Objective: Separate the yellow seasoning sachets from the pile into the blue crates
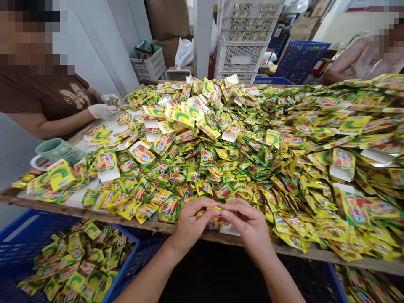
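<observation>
At the near edge of the table, my left hand (pixel 191 225) and my right hand (pixel 251 221) meet with thumbs and fingertips pinched together. Between them they hold a small yellow packet (pixel 216 209), mostly covered by the fingers; whether it is a carton or a sachet I cannot tell. Directly beyond my hands spreads a large heap of green and yellow sachets (pixel 205 158). Small yellow printed cartons (pixel 179 117) lie on the heap, some with white flaps standing open.
A blue crate (pixel 126 235) of yellow packets sits below the table's left edge (pixel 94 212); another blue crate (pixel 336 282) is lower right. A green mug (pixel 58 149) stands at left. A gloved co-worker (pixel 105 110) handles packets there. White crates (pixel 241 57) are stacked behind.
</observation>
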`<state>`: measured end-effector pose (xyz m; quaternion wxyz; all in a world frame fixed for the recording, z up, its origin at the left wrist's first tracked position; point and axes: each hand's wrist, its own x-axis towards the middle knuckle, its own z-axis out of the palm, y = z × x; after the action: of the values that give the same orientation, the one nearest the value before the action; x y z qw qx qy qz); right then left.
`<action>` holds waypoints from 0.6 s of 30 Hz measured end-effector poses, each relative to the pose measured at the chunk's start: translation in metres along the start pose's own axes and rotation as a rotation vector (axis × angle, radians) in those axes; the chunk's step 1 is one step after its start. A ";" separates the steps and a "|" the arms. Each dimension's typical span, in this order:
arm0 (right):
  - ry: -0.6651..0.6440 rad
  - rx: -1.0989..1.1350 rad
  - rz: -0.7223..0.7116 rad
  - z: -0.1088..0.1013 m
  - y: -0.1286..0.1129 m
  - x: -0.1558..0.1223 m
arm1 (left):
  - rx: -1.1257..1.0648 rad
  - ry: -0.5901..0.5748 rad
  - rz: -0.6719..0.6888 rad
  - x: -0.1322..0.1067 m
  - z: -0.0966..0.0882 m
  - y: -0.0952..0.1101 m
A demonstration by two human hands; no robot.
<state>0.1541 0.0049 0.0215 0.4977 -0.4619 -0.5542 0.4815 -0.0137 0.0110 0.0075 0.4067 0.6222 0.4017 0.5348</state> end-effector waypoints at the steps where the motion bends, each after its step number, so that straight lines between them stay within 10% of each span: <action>1: -0.009 -0.054 -0.048 -0.002 0.000 0.000 | 0.008 -0.016 0.069 0.001 -0.003 -0.001; 11: 0.064 -0.481 -0.495 -0.002 0.018 -0.024 | 0.083 -0.220 0.194 -0.008 -0.007 -0.009; 14: 0.018 -0.503 -0.432 -0.005 0.013 -0.015 | 0.110 -0.217 0.196 -0.008 0.001 -0.009; 18: 0.188 -0.778 -0.199 -0.005 0.004 0.025 | 0.166 0.063 0.059 -0.010 -0.020 0.010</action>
<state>0.1574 0.0302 0.0207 0.3783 -0.6017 -0.6891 0.1415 -0.0338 -0.0004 0.0151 0.3251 0.6482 0.4389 0.5306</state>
